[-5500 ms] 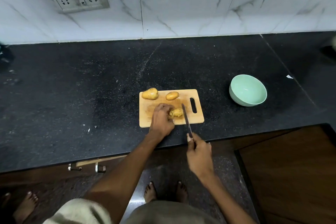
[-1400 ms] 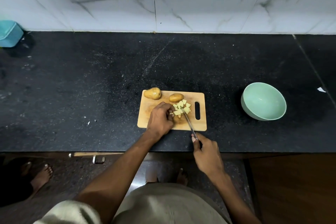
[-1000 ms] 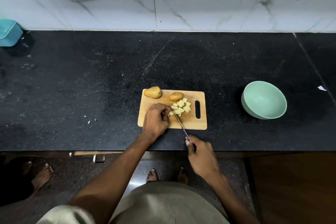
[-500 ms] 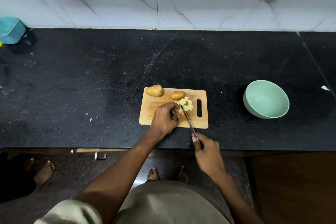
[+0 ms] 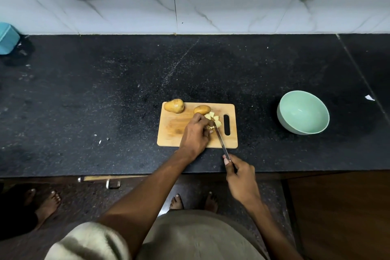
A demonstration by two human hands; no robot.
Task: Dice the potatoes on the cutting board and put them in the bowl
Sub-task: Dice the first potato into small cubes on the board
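The right hand (image 5: 240, 177) is wrapped around the handle of a kitchen knife (image 5: 219, 139), forefinger laid along the spine, with the blade angled up and to the left across the near edge of the wooden cutting board (image 5: 175, 131). Its tip sits among the pale potato cubes (image 5: 214, 119). The left hand (image 5: 195, 135) lies over the board with its fingers curled down onto the piece being cut, pinning it just left of the blade; how much uncut potato remains under those fingers is hidden.

The step in hand looks like the last cuts on the first potato. The next move calls for short downward strokes, with the holding fingertips tucked back from the edge, since they sit very close to the blade.

Touching the far side of the cube pile lies a small whole potato (image 5: 202, 109). A larger whole potato (image 5: 174, 106) sits at the far left corner, partly over the board's edge. Both are unpeeled and uncut, so most of the dicing remains.

Well to the right on the black bench (image 5: 105, 101) stands the mint-green bowl (image 5: 303, 112), upright, with nothing visible inside it. No cubes have gone in yet. A teal container (image 5: 7, 38) stands at the far left against the wall; its contents cannot be seen.
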